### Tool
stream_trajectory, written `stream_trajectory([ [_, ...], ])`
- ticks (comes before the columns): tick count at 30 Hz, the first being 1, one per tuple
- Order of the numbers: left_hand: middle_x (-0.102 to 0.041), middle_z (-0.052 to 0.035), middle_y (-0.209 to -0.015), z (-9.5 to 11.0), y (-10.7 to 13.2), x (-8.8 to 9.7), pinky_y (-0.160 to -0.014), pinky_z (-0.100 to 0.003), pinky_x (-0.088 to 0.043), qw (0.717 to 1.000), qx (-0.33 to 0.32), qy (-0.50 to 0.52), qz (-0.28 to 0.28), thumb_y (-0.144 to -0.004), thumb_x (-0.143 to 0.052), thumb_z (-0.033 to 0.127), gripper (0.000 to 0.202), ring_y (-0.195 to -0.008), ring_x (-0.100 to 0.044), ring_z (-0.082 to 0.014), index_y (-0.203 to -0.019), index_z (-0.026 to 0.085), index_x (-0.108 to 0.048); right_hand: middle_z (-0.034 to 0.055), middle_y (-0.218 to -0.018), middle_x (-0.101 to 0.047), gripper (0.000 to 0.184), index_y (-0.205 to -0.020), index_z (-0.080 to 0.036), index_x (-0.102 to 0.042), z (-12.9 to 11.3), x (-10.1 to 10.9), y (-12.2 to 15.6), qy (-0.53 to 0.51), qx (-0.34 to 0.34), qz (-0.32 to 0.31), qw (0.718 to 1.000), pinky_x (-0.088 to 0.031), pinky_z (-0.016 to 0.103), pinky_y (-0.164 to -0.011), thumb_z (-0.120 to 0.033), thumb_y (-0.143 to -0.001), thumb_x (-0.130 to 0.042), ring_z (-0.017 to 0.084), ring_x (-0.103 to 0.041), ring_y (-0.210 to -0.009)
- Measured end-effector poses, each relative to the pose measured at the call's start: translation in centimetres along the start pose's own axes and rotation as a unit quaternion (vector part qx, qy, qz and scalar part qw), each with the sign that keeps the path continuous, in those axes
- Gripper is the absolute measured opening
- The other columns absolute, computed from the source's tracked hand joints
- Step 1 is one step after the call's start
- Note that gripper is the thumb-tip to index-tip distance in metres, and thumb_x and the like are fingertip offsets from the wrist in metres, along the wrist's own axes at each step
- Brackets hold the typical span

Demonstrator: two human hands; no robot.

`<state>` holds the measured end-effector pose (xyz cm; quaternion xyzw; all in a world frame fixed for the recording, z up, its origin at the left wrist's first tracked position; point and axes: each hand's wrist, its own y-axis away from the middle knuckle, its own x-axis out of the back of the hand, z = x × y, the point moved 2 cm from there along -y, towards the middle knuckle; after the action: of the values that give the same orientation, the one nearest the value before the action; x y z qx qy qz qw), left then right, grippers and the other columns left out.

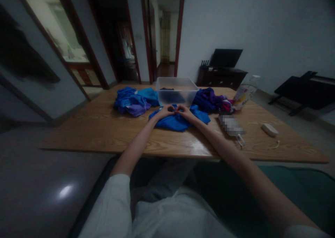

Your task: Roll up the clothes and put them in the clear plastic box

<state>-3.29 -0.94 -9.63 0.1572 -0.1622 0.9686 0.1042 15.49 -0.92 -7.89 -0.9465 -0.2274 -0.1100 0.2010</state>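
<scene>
A bright blue garment (pixel 172 124) lies spread and creased on the wooden table in front of me. Over its far part, my left hand (pixel 166 111) and my right hand (pixel 184 111) meet almost fingertip to fingertip. Both have curled fingers that pinch the blue cloth. Just behind them stands a translucent plastic bin (pixel 176 86) with something dark inside. Left of the bin is a crumpled heap of blue and violet clothes (pixel 133 101). On its right side lies a pile of dark purple clothes (pixel 209 99) with a pink patterned piece (pixel 227 105).
The wooden table (pixel 91 133) also bears a large plastic bottle (pixel 246 91), a blurred-out packet (pixel 231 125), a white oblong case (pixel 269 129) and a short white cord (pixel 274 145) at the right. A green seat (pixel 295 185) is below the table's near edge.
</scene>
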Motion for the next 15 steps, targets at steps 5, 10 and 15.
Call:
stream_trajectory([
  [5,-0.07,-0.0042,-0.088,-0.2,0.1,-0.1,-0.093,-0.036,-0.05,1.0,-0.007,-0.026,-0.007,-0.066,-0.087,0.043,0.039,-0.091,-0.063,-0.0213,-0.086,0.016,-0.069,0.0031,-0.082,-0.067,0.02,-0.08,-0.019,-0.065,0.5,0.2,-0.1,-0.01,0.019,-0.017,1.0,-0.046,0.032,-0.087,-0.037,-0.077,-0.072,0.02,-0.057,-0.086],
  [10,-0.072,-0.0071,-0.099,0.2,-0.2,0.1,-0.101,-0.038,-0.047,0.999,-0.009,-0.031,-0.02,-0.074,-0.079,0.043,0.035,-0.101,-0.064,-0.0239,-0.094,0.015,-0.072,0.0029,-0.088,-0.069,0.03,-0.087,-0.02,-0.067,1.2,0.4,-0.5,-0.046,0.016,0.017,0.999,-0.046,0.035,-0.089,-0.047,-0.076,-0.072,0.021,-0.059,-0.088],
  [15,-0.074,-0.0073,-0.103,0.7,-0.4,0.5,-0.105,-0.037,-0.045,1.0,0.007,-0.029,-0.011,-0.08,-0.073,0.037,0.028,-0.107,-0.063,-0.0248,-0.097,0.015,-0.074,0.0031,-0.094,-0.07,0.034,-0.093,-0.021,-0.068,1.9,0.6,-0.8,-0.043,0.024,0.034,0.998,-0.047,0.036,-0.093,-0.049,-0.074,-0.073,0.022,-0.06,-0.093],
])
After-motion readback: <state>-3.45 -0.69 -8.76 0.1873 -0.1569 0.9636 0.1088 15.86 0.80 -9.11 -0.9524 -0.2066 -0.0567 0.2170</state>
